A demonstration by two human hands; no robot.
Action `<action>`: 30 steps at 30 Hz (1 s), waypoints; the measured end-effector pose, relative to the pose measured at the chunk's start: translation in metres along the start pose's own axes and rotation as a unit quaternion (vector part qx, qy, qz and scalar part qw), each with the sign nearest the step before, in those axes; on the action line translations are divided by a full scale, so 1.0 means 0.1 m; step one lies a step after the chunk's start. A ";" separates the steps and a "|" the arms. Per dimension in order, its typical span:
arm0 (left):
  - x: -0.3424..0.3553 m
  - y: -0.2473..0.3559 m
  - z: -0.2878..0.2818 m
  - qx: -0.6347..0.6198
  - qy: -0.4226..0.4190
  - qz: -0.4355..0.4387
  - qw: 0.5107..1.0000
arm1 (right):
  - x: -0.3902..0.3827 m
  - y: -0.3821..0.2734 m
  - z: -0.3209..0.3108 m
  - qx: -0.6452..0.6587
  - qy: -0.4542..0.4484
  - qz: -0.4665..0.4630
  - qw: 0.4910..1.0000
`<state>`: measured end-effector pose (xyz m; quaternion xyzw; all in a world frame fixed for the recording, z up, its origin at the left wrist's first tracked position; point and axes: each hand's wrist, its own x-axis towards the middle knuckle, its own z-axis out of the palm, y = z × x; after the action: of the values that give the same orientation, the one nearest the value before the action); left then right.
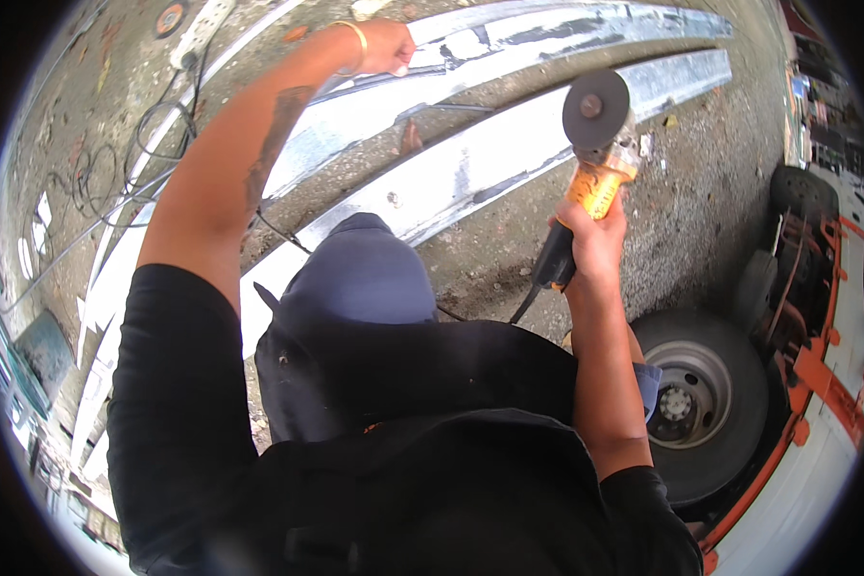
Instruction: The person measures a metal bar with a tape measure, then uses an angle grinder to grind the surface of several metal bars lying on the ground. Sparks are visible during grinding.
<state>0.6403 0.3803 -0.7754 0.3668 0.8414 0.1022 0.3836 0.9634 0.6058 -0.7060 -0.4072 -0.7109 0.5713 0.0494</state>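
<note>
My right hand (597, 238) is wrapped round the body of a yellow and black angle grinder (600, 187), held up to the right of my knee. Its dark round disc (593, 108) points away from me, clear of the metal. Farther off to the left, my left hand (382, 46), with a yellow band at the wrist, is curled closed at a long silvery metal beam (538, 43). Whatever its fingers may hold is hidden. Between the hands and my knee lies a second long pale metal beam (422, 192).
A black cord (525, 305) trails from the grinder. Tangled cables (96, 182) lie on the ground at the left, near a white power strip (200, 31) and a loose disc (170, 19). At the right stands a vehicle with a large wheel (686, 394) and an orange frame (826, 384).
</note>
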 end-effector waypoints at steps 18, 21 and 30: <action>0.37 -0.43 0.30 -0.028 0.031 0.084 0.996 | -0.04 -0.15 0.07 0.007 -0.003 -0.024 1.000; 0.34 -0.38 0.29 -0.024 0.045 0.083 0.995 | -0.04 -0.18 0.12 0.003 -0.008 -0.019 1.000; 0.35 -0.37 0.28 -0.032 0.070 0.080 0.994 | -0.06 -0.17 0.17 -0.007 -0.017 -0.010 1.000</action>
<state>0.6253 0.3750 -0.8317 0.4121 0.8306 0.1849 0.3258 0.9491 0.5886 -0.6950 -0.3908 -0.7199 0.5722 0.0404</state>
